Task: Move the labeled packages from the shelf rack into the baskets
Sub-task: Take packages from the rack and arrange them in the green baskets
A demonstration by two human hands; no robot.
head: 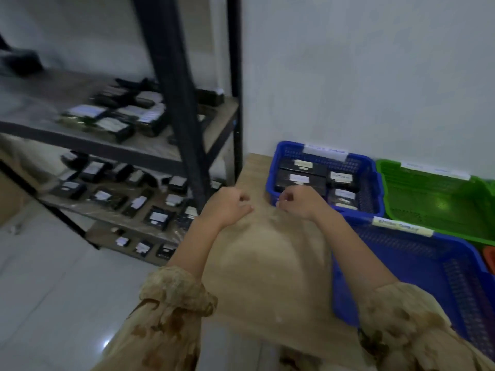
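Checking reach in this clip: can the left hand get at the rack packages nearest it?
Probably yes. The left hand looks empty and hovers beside the shelf rack; the nearest packages lie uncovered just beyond its black upright.

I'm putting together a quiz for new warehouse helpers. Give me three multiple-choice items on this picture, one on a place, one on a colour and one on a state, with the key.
1. Where do the labeled packages taken off the rack lie?
A. in the far blue basket
B. on the floor
C. on a chair

2. The neighbouring basket on its right is:
A. red
B. green
C. yellow

3. The left hand and right hand:
A. each carry a package
B. hold no package
C. lift a basket

Key:
1 A, dark packages with white labels lie inside it.
2 B, its mesh walls are bright green.
3 B, the fingers of both are loosely curled over the table and hold nothing.
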